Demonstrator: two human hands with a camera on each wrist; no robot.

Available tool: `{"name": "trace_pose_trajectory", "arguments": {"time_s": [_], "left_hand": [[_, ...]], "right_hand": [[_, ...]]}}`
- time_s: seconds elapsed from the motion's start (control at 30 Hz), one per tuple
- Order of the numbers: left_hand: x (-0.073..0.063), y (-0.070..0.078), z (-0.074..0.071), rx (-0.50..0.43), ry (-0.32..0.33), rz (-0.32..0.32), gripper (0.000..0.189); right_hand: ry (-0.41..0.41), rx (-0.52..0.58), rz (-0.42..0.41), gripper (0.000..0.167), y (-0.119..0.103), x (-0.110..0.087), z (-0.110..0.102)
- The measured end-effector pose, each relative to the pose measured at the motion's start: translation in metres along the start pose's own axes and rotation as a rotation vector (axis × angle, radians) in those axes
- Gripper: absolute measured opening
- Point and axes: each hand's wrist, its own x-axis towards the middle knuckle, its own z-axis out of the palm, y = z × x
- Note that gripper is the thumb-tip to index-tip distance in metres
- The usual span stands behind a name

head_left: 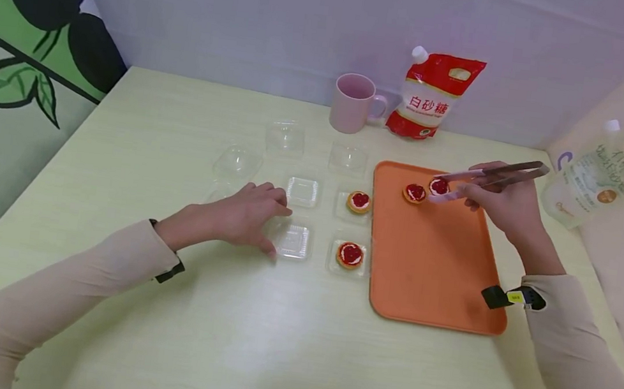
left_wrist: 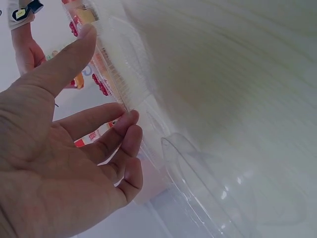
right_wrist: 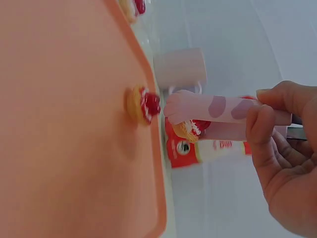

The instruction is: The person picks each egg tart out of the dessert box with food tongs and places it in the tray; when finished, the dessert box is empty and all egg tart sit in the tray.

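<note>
My right hand [head_left: 504, 200] grips a pair of tongs [right_wrist: 218, 110] with pink, paw-shaped tips. Between those tips is a small tart [right_wrist: 190, 130] with red topping and cream, over the far end of the orange tray [head_left: 425, 265]; whether both tips press it I cannot tell. Close by, a second tart [head_left: 414, 193] sits on the tray. My left hand [head_left: 243, 212] hovers with fingers spread, its thumb and forefinger beside two clear plastic containers [head_left: 293, 242]. It holds nothing. Left of the tray, one tart [head_left: 350, 255] and another tart [head_left: 358, 202] rest in clear containers.
Raised clear lids [head_left: 285, 139] stand behind the containers. A pink mug [head_left: 352, 104] and a red-and-white sugar pouch [head_left: 431, 99] stand at the back against the pale wall. A pale spouted pouch [head_left: 594, 175] is at the right edge, beyond my right hand.
</note>
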Motion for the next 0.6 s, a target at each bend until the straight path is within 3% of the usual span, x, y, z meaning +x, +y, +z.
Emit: {"name": "trace_pose_trajectory", "arguments": {"time_s": [0.33,0.6], "left_hand": [[-0.001,-0.001,0.001,-0.015,0.01,0.005,0.079],[-0.001,0.0,0.001,-0.016,0.003,-0.001,0.079]], "right_hand": [[-0.022,-0.033,0.064,0.038,0.029,0.014,-0.007],[-0.034,-0.031,0.087,0.04,0.039,0.021,-0.007]]}}
